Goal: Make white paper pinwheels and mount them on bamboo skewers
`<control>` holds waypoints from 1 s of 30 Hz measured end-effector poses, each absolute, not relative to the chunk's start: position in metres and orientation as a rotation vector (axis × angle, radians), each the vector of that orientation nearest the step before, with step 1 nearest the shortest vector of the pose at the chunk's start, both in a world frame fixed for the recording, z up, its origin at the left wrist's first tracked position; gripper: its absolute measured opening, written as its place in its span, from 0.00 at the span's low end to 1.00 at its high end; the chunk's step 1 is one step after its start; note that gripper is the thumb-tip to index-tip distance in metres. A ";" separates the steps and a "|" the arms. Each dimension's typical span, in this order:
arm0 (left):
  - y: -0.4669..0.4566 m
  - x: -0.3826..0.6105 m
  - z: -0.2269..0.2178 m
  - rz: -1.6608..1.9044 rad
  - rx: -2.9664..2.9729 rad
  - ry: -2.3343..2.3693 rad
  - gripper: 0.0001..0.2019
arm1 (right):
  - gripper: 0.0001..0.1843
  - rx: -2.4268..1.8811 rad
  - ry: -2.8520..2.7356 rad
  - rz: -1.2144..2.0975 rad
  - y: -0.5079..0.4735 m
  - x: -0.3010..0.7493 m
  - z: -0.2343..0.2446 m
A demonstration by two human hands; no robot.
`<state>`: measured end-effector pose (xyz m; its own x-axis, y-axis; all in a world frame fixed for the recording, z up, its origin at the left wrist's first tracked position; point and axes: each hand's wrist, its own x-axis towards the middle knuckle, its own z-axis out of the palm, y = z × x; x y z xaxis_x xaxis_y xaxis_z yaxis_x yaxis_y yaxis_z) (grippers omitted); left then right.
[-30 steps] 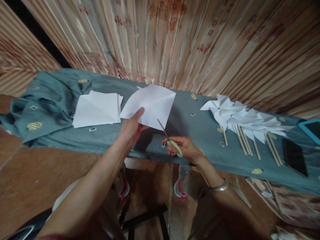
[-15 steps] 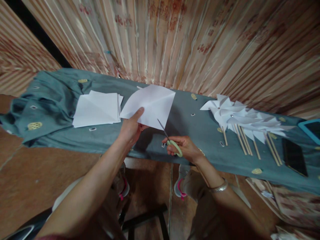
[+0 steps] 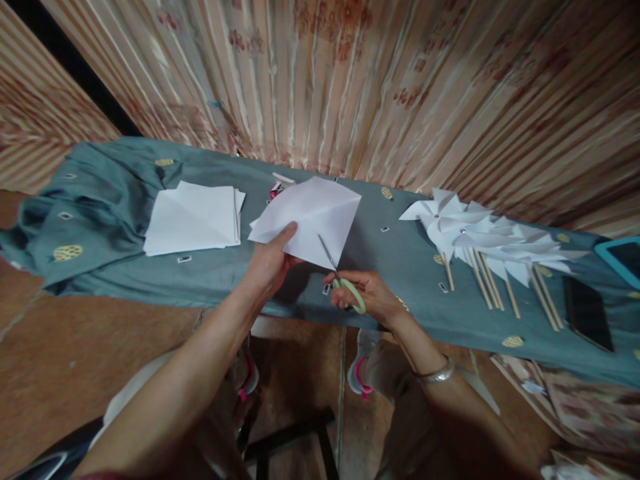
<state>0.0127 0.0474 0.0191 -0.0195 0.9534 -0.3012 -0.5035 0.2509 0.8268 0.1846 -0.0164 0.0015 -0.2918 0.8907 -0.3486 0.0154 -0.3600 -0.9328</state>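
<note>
My left hand pinches the near edge of a creased white paper square, held above the table with the thumb on top. My right hand grips green-handled scissors; their blades point up and left and reach into the paper's lower corner. A stack of white paper squares lies to the left on the blue-grey tablecloth.
Several finished white paper pinwheels on wooden sticks lie at the right. A dark phone and a teal-framed tablet sit at the far right. A small red item lies behind the paper. A striped curtain hangs behind the table.
The paper has shifted slightly right and down and turned a little, and the scissor blades now overlap its lower corner. The small red item behind it has come into sight.
</note>
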 end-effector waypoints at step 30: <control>0.045 0.012 0.020 1.238 0.630 0.974 0.18 | 0.25 -1.281 -1.067 1.748 -0.015 0.180 0.000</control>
